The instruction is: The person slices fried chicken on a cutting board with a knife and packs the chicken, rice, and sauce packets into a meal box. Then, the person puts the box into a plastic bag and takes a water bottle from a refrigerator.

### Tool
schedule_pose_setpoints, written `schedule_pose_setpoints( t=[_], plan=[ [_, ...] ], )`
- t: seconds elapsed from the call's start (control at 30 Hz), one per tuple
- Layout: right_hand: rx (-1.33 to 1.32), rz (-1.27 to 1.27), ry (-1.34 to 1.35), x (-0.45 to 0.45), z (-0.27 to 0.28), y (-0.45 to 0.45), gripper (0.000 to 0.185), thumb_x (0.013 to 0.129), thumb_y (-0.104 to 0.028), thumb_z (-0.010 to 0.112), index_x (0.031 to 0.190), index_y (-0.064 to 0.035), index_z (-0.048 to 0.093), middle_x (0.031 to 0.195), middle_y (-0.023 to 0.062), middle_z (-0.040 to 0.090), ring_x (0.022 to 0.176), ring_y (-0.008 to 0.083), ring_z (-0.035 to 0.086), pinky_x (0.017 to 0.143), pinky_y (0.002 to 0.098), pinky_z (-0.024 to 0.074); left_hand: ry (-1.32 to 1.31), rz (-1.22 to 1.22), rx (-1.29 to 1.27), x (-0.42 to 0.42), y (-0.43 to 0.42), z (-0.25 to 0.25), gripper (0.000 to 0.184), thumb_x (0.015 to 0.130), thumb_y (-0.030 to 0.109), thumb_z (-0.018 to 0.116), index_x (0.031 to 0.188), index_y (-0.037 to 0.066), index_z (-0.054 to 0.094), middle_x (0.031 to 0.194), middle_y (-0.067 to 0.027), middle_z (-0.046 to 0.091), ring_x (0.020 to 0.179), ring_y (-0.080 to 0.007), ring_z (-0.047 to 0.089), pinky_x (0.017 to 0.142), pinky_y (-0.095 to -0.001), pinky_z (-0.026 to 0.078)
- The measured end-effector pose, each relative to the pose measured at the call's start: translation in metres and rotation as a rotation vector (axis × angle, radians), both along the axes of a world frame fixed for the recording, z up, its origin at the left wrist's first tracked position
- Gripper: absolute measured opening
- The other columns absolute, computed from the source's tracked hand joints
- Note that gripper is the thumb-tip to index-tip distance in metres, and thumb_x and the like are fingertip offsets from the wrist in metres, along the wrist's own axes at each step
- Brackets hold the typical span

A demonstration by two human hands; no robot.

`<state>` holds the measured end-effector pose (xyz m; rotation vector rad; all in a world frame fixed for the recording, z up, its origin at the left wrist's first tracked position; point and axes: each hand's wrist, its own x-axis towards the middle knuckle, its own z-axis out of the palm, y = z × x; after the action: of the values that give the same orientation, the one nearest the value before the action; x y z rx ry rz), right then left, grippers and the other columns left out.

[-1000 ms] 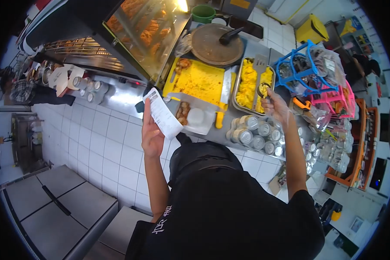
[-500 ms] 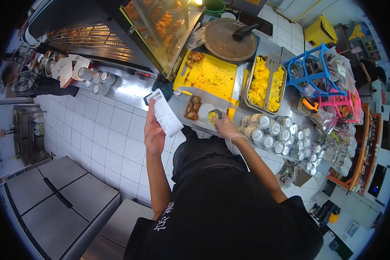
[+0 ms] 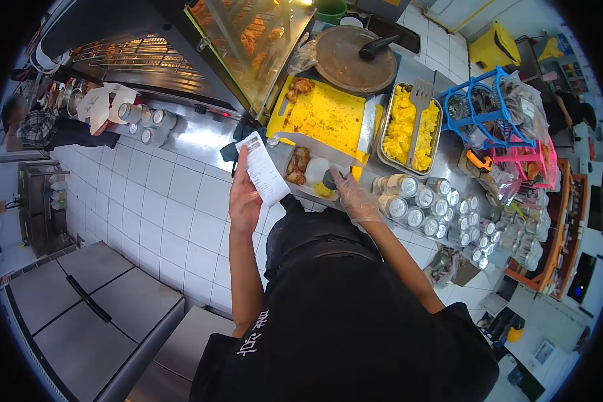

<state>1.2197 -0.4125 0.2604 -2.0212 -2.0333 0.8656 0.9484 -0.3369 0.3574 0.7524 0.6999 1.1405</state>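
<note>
One takeaway box (image 3: 309, 189) sat open at the near edge of the steel counter (image 3: 204, 137). Inside were one mound of white rice (image 3: 317, 169), brown meat pieces (image 3: 298, 165), whose exact number could not be made out, and one small portion of yellow food (image 3: 323, 189).

One small dark cup (image 3: 331, 177) was tilted just above that portion. The right hand (image 3: 356, 199), in a clear glove, was closed around the cup. The left hand (image 3: 243, 201), ungloved, was partly curled with its index finger extended, and held one printed receipt (image 3: 263, 173) beside the box.

Beyond the box lay one yellow cutting board (image 3: 325, 117), with browned meat (image 3: 300, 88) at its far left corner and one yellow-handled knife (image 3: 368, 130) along its right side. To the right, one metal tray (image 3: 382, 151) held yellow food and one slotted spatula (image 3: 421, 100). One round brown board (image 3: 345, 63) stood behind, carrying one black-handled item (image 3: 379, 45).

More than a dozen cans (image 3: 415, 218) were grouped right of the gloved hand. Past them stood one blue rack (image 3: 472, 117) and one pink rack (image 3: 524, 163).
</note>
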Motion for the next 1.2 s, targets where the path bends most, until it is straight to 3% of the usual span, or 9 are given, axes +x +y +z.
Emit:
schedule_pose_setpoints(
  t=[0.23,0.33,0.53,0.63,0.73,0.93,1.03,1.1,1.2],
  plan=[
    [0.210,0.331,-0.131,0.000,0.011,0.002,0.058,0.091,-0.009,0.062,0.146,-0.0170,0.047,0.105,0.0181,0.063,0.095,0.0358,0.068,0.076,0.0453,0.0569,0.002,-0.036,0.006,0.012,-0.003,0.004,0.109,0.068,0.023,0.062,0.164,0.002,0.015,0.165,-0.0182,0.027,0.152,-0.0305,0.031,0.124,-0.0404,0.026],
    [0.233,0.332,-0.315,-0.003,0.015,0.002,0.045,0.088,-0.009,0.062,0.132,-0.0176,0.059,0.088,0.0096,0.063,0.081,0.0252,0.069,0.065,0.0401,0.0565,0.014,-0.060,0.035,0.021,-0.002,0.012,0.108,0.069,0.024,0.061,0.164,0.002,0.015,0.166,-0.0184,0.027,0.152,-0.0302,0.031,0.123,-0.0403,0.027],
    [0.429,0.414,-0.306,0.001,-0.012,0.002,0.034,0.089,-0.012,0.061,0.122,-0.0198,0.063,0.082,0.0076,0.063,0.075,0.0239,0.068,0.060,0.0404,0.0552,-0.009,-0.136,0.043,0.034,-0.006,0.029,0.106,0.074,0.033,0.060,0.164,0.002,0.014,0.165,-0.0189,0.029,0.151,-0.0303,0.034,0.121,-0.0410,0.031],
    [0.270,0.420,-0.373,0.006,0.004,0.001,0.042,0.091,-0.010,0.058,0.132,-0.0204,0.060,0.089,0.0100,0.064,0.082,0.0248,0.068,0.067,0.0409,0.0568,-0.038,-0.175,0.094,0.040,-0.006,0.037,0.103,0.078,0.033,0.060,0.165,0.005,0.012,0.163,-0.0167,0.034,0.145,-0.0286,0.043,0.119,-0.0391,0.034],
    [0.243,0.486,-0.427,0.010,-0.002,0.004,0.042,0.091,-0.009,0.059,0.132,-0.0196,0.060,0.088,0.0095,0.064,0.083,0.0263,0.069,0.066,0.0420,0.0562,-0.081,-0.182,0.071,0.048,-0.006,0.035,0.101,0.082,0.037,0.058,0.164,0.004,0.011,0.164,-0.0185,0.030,0.147,-0.0302,0.039,0.119,-0.0417,0.035],
    [0.224,0.251,-0.034,0.041,0.088,0.013,0.045,0.090,-0.007,0.064,0.134,-0.0150,0.060,0.096,0.0144,0.067,0.090,0.0306,0.069,0.079,0.0421,0.0555,-0.097,-0.161,0.090,0.059,-0.006,0.035,0.099,0.084,0.037,0.057,0.164,0.004,0.010,0.165,-0.0201,0.028,0.147,-0.0319,0.041,0.120,-0.0433,0.036],
    [-0.018,-0.025,0.379,0.092,0.148,0.021,0.050,0.089,-0.005,0.065,0.138,-0.0166,0.060,0.104,0.0156,0.068,0.097,0.0298,0.069,0.090,0.0393,0.0537,-0.075,-0.170,0.084,0.065,-0.008,0.039,0.099,0.084,0.038,0.057,0.164,0.003,0.010,0.164,-0.0200,0.029,0.146,-0.0315,0.042,0.119,-0.0428,0.037],
    [0.100,-0.214,0.325,0.133,0.151,0.023,0.049,0.090,-0.004,0.064,0.137,-0.0170,0.062,0.109,0.0144,0.068,0.098,0.0280,0.069,0.092,0.0387,0.0540,-0.064,-0.187,0.073,0.070,-0.009,0.042,0.099,0.085,0.039,0.057,0.164,0.003,0.010,0.164,-0.0198,0.030,0.145,-0.0310,0.043,0.119,-0.0423,0.037],
    [0.309,-0.358,-0.056,0.192,0.107,0.039,0.054,0.093,-0.008,0.062,0.146,-0.0141,0.053,0.112,0.0205,0.069,0.102,0.0331,0.069,0.088,0.0439,0.0552,-0.061,-0.211,0.059,0.077,-0.011,0.044,0.098,0.085,0.039,0.057,0.165,0.005,0.010,0.163,-0.0173,0.032,0.144,-0.0283,0.044,0.117,-0.0400,0.039]
  ],
)
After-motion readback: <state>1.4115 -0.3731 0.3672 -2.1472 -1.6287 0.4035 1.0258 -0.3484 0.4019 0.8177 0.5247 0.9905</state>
